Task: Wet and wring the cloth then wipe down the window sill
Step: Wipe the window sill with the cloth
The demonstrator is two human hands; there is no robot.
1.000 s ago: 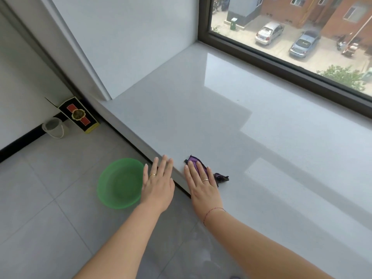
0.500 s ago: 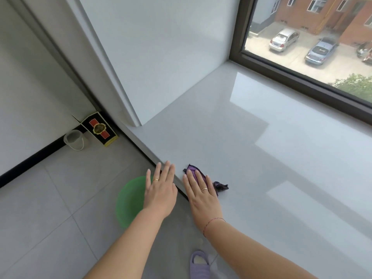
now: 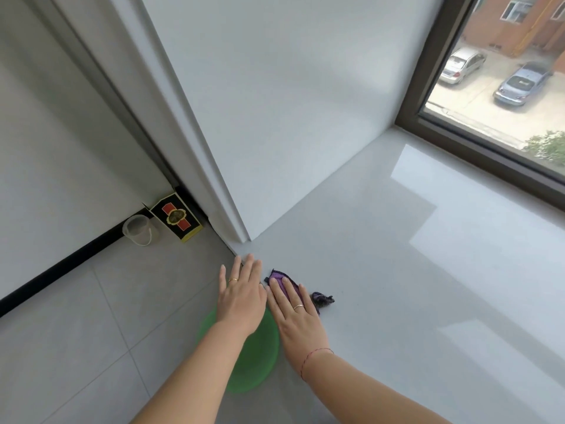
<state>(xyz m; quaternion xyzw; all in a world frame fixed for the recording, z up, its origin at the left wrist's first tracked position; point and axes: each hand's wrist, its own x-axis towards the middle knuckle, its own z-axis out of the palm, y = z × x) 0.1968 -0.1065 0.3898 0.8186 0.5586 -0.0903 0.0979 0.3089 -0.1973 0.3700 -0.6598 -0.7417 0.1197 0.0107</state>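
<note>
A small purple cloth (image 3: 279,278) lies on the wide grey window sill (image 3: 397,270) near its front left edge. My right hand (image 3: 295,310) presses flat on the cloth with straight fingers, covering most of it; a dark corner of the cloth sticks out to the right. My left hand (image 3: 243,293) hovers flat beside it over the sill's edge, fingers straight, holding nothing. A green basin (image 3: 260,362) stands on the floor below, partly hidden by my left forearm.
A white wall panel (image 3: 275,117) ends the sill on the left. The dark window frame (image 3: 458,142) runs along the back. On the tiled floor stand a clear plastic cup (image 3: 139,231) and a black and yellow box (image 3: 177,221).
Both hands and the cloth have slid along the sill's front edge toward the left wall corner. My view has turned left, and the basin now lies under my left arm.
</note>
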